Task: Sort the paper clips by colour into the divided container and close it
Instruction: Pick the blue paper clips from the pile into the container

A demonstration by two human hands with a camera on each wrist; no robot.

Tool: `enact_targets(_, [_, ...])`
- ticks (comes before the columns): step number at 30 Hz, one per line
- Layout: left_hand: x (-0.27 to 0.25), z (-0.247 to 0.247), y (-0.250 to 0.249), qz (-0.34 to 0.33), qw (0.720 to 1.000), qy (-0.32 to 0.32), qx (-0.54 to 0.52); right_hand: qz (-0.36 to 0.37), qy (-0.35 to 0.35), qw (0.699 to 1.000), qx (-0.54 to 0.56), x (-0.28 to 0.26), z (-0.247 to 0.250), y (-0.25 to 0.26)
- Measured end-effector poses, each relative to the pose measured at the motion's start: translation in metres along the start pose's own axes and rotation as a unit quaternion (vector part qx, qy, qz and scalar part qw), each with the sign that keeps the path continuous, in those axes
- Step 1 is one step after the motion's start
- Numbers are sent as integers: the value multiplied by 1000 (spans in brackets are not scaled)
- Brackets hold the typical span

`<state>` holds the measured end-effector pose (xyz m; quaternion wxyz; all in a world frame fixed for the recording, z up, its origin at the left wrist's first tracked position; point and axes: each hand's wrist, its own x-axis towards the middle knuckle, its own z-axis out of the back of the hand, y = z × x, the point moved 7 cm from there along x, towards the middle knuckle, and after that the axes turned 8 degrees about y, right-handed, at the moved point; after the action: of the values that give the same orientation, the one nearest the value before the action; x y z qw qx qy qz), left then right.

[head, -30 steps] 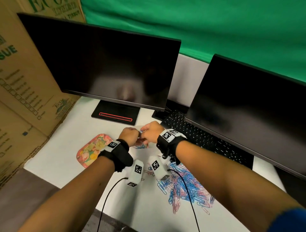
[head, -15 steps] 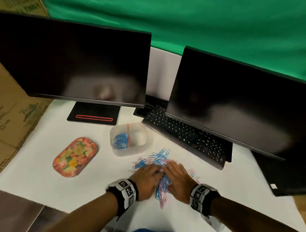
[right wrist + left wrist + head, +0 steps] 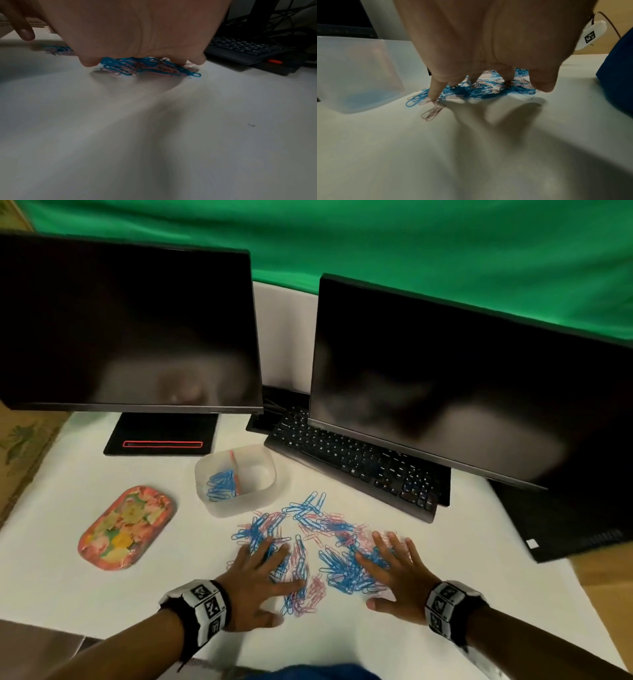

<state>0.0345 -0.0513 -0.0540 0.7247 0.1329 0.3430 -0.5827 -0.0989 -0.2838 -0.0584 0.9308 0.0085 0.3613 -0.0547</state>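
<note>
A heap of blue and pink paper clips (image 3: pixel 308 546) lies spread on the white table. My left hand (image 3: pixel 260 573) lies flat on its left part with fingers splayed, fingertips (image 3: pixel 435 97) pressing clips (image 3: pixel 471 90). My right hand (image 3: pixel 394 566) lies flat on the right part, its palm on a clump of clips (image 3: pixel 147 66). The translucent divided container (image 3: pixel 239 505) stands open behind the heap; its left compartment holds blue clips (image 3: pixel 221 484), the right one looks empty. The container's wall (image 3: pixel 359 70) shows in the left wrist view. The flowery oval lid (image 3: pixel 125 527) lies to the left.
Two dark monitors (image 3: pixel 130 330) (image 3: pixel 462 392) stand behind, with a black keyboard (image 3: pixel 356 467) under the right one, close to the heap. The keyboard (image 3: pixel 243 48) also shows in the right wrist view. A cardboard box (image 3: pixel 20 440) is at the far left.
Both hands came down from the container onto the heap, then slid apart, spreading the clips wider. The container, hidden behind the hands a second ago, now stands in plain view.
</note>
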Motion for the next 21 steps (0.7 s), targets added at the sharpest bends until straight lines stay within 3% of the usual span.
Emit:
enact_targets(2, [-4,-1,-3,0,1000,-27,-15,27,-76,997,17,-5,14,3])
enact_targets(5, [-6,19,-2,28,989,-135,-53,68,-141,984,88,-3,41,20])
enact_targets(7, [-4,38,9,75,962,-232,-119,69,-185,973,123,6,59,33])
enact_targets(8, [-3,46,15,110,947,-250,-168,68,-203,967,135,10,68,40])
enact_targets(10, [0,52,27,184,923,-243,-234,60,-202,966,150,21,80,55])
enact_targets(13, [7,49,31,243,931,-174,-211,24,-149,981,117,39,82,68])
enact_targets(17, [15,43,31,248,936,-134,-210,-7,-98,987,126,50,72,67])
enact_targets(21, [17,42,35,249,930,-145,-229,-5,-123,972,198,46,69,54])
